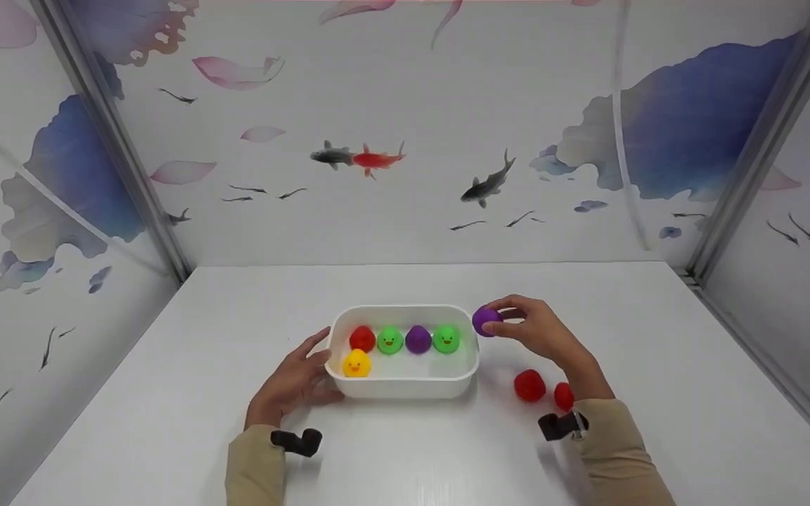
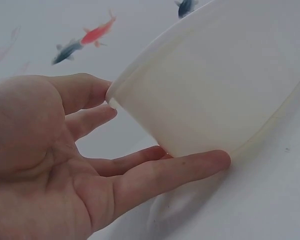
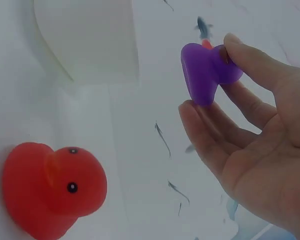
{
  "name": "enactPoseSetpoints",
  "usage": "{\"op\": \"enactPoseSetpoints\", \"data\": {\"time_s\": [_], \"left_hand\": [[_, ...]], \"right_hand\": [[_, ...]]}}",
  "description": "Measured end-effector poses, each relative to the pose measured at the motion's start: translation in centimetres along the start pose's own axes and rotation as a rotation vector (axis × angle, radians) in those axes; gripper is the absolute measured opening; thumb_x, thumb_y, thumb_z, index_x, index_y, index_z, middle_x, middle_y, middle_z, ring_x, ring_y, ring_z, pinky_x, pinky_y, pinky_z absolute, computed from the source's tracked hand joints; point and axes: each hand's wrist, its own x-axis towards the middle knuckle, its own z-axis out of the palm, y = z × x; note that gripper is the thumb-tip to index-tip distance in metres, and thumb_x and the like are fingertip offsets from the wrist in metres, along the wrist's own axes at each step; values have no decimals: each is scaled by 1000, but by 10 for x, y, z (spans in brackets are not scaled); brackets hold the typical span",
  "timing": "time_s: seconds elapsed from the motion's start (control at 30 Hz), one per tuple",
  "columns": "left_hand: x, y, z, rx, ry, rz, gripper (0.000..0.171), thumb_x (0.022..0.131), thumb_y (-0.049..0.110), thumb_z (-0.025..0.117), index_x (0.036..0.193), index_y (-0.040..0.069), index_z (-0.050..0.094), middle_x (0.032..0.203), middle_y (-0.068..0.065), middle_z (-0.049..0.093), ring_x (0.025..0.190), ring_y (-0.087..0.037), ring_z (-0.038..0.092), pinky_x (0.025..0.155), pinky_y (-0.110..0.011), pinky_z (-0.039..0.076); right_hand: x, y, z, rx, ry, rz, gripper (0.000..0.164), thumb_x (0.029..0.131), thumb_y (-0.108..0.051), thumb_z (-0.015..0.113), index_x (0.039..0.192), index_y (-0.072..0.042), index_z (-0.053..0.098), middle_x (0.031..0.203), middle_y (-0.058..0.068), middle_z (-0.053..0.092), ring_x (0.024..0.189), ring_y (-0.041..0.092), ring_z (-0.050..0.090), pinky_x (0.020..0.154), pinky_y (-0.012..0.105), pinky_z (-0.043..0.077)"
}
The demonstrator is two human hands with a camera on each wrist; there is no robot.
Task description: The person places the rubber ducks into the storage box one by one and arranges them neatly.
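Observation:
In the head view my right hand (image 1: 531, 327) pinches a purple rubber duck (image 1: 486, 321) just outside the right rim of a white plastic box (image 1: 405, 388). The right wrist view shows that purple duck (image 3: 202, 72) between thumb and fingertips, raised above the table. At the box's left end, my left hand (image 1: 292, 379) has its fingers spread. Its fingertips touch the rim and end wall of the box (image 2: 205, 85), with one finger low along the side. Inside stand a red duck (image 1: 362, 339), a yellow duck (image 1: 356, 364), another purple duck (image 1: 418, 339) and two green ducks (image 1: 389, 341).
Two red ducks lie on the white table right of the box: one red duck (image 1: 529, 386) in plain sight, the other red duck (image 1: 564, 396) partly behind the right wrist. Printed white panels (image 1: 405, 239) enclose the table at the back and sides.

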Motion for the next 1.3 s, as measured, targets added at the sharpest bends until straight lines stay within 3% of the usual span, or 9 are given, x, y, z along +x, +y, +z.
{"op": "enactPoseSetpoints", "data": {"time_s": [0.37, 0.83, 1.03, 1.3], "left_hand": [[-3, 2, 1, -8, 3, -17, 59, 102, 29, 57, 156, 33, 33, 159, -19, 38, 136, -43, 50, 88, -53, 60], [-4, 3, 2, 11, 4, -19, 60, 102, 30, 58, 156, 33, 33, 157, -22, 41, 132, -41, 55, 89, -52, 60], [-4, 3, 1, 14, 2, -23, 60, 102, 29, 58, 156, 32, 34, 157, -21, 41, 132, -40, 55, 89, -51, 60], [-3, 2, 0, 4, 14, -30, 60, 101, 30, 59, 156, 34, 34, 159, -18, 38, 135, -42, 51, 88, -51, 60]], "right_hand": [[1, -14, 21, -6, -52, -29, 45, 87, -31, 78, 126, -14, 65, 130, 12, 65, 126, 34, 60, 100, 44, 57], [10, -35, 61, -14, -32, -95, 34, 86, -25, 79, 117, -12, 70, 124, 10, 67, 121, 31, 62, 97, 43, 58], [15, -45, 82, -15, -19, -52, 32, 86, -23, 80, 115, -11, 71, 122, 9, 67, 117, 28, 65, 93, 39, 60], [23, -56, 110, 8, -75, -31, 28, 85, -18, 80, 111, -11, 73, 113, 8, 71, 108, 26, 68, 95, 39, 60]]}}
